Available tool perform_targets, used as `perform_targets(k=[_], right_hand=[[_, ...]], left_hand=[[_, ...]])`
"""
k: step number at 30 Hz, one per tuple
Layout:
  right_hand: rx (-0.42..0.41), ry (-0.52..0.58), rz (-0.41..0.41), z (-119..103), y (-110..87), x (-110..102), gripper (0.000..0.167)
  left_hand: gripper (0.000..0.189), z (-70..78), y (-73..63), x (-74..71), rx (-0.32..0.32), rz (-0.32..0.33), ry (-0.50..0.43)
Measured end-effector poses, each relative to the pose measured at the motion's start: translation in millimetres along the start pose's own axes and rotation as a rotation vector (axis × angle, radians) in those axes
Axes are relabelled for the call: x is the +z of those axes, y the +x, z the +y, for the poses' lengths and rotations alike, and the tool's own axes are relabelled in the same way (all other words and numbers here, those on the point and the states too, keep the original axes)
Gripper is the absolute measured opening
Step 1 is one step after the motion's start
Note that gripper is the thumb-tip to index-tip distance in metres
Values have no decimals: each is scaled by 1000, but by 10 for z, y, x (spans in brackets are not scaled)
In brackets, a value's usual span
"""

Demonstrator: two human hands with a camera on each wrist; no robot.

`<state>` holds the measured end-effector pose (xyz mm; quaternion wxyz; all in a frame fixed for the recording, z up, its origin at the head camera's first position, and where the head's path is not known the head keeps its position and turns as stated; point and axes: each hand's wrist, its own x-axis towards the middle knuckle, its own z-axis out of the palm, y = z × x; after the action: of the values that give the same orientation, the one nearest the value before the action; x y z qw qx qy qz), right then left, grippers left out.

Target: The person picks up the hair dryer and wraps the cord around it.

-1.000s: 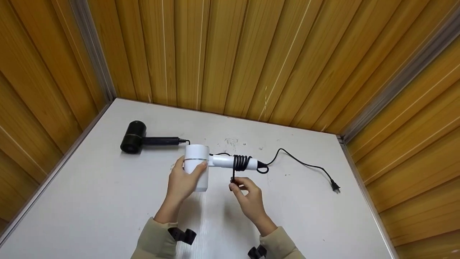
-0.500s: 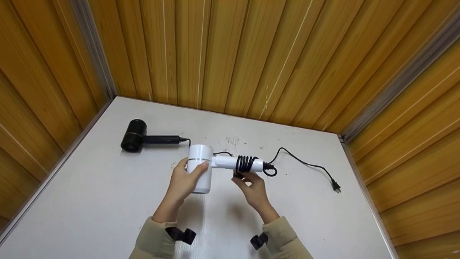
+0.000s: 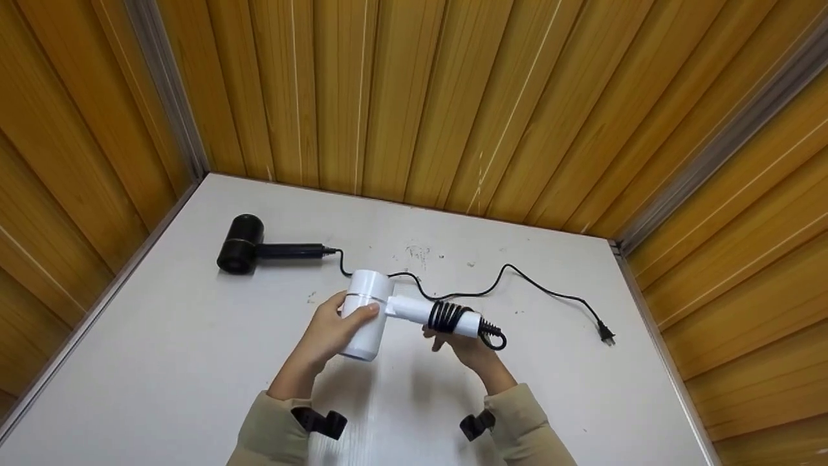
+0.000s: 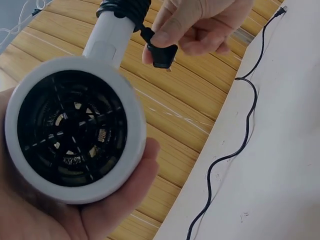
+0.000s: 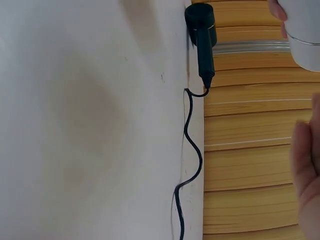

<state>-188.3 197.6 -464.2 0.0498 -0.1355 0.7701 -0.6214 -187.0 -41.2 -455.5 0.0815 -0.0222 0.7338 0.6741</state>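
Observation:
My left hand (image 3: 326, 333) grips the barrel of a white hair dryer (image 3: 369, 338), raised above the table, with the thumb across its near side. Black cord (image 3: 446, 316) is wound in several turns round the handle, which slants down to the right. Under that handle is my right hand (image 3: 475, 355), partly hidden by it in the head view. The left wrist view shows its thumb and fingers pinching the black plug (image 4: 162, 55) at the cord's end. Also in that view, the dryer's round dark grille (image 4: 72, 127) faces the camera.
A black hair dryer (image 3: 242, 246) lies at the back left of the white table (image 3: 162, 349). Its cord (image 3: 511, 266) runs in waves to a plug (image 3: 605, 333) near the right edge. Wood-patterned walls (image 3: 388, 97) stand at the back and sides.
The white hair dryer has moved right and toward me, its handle end dipping. My right hand, first below the handle with the cord end stretched down, has moved up and right, under the handle.

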Motion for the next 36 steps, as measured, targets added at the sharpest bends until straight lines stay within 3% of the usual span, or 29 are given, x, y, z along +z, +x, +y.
perform_targets(k=[3,5,8,10,12,15,18,20,23,29,36], right_hand=[[32,310,-185,83,-38,-67,43],[82,439,-260,152,-68,-101,41],[150,487,-327,258,-108,-134,30],[199,483,-319,303,-137,-147,30],[192,476,-321,343,-163,-158,32],[136,353,-314,351,-203,-146,38],[76,131,-279,324,-232,-71,49],[47,-46,-232,316,-248,-2,53],[42,-205,-143,332,-271,94,52],[34,-273,14,428,-292,169,44],[21,-269,76,455,-193,126,44]], left_hand=[[62,-27,3,-28,21,-59,29],[63,-56,-13,-53,44,-105,59],[64,-97,-39,-94,79,-152,118],[64,-110,-44,-111,103,-176,156],[64,-110,-33,-116,115,-185,201],[65,-89,0,-107,125,-186,272],[67,-68,48,-78,126,-175,341],[69,-58,85,-49,127,-169,379],[72,-55,148,0,131,-162,410],[72,-85,217,83,148,-140,409],[86,-146,182,91,182,-37,418]])
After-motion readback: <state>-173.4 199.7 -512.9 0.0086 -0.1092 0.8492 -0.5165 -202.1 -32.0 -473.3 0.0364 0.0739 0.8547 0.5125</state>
